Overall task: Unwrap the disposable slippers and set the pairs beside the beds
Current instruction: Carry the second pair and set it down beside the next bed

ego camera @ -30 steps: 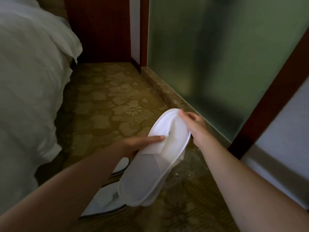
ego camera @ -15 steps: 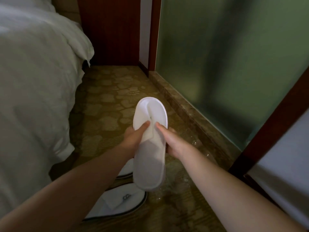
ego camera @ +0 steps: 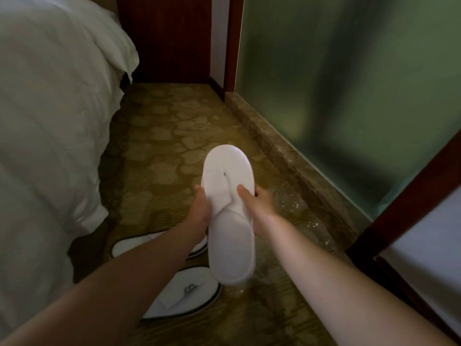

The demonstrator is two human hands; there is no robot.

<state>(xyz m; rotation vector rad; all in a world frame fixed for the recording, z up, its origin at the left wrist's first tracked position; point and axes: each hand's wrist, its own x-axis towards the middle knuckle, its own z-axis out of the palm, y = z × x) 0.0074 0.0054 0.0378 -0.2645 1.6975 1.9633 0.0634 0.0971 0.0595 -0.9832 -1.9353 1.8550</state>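
Observation:
I hold white disposable slippers (ego camera: 230, 208) above the carpet, heel end away from me, toe end toward me; they look like two pressed together. My left hand (ego camera: 199, 213) grips their left edge and my right hand (ego camera: 259, 206) grips their right edge, thumbs on top at the middle. On the floor under my left forearm lie two more white slippers with dark trim: one with a logo (ego camera: 184, 295) near me and one (ego camera: 132, 245) closer to the bed. The white-covered bed (ego camera: 50, 121) fills the left.
Clear plastic wrapping (ego camera: 299, 216) lies on the patterned carpet (ego camera: 162, 146) to the right of my hands. A stone sill (ego camera: 287, 151) and frosted green glass wall (ego camera: 349, 83) run along the right. A dark wood frame (ego camera: 411, 196) stands at the near right, a wood panel (ego camera: 169, 38) at the far end.
The held slippers turned from slanted to pointing straight away from me. My right hand slid from the heel end to the middle, and the view shifted forward along the aisle.

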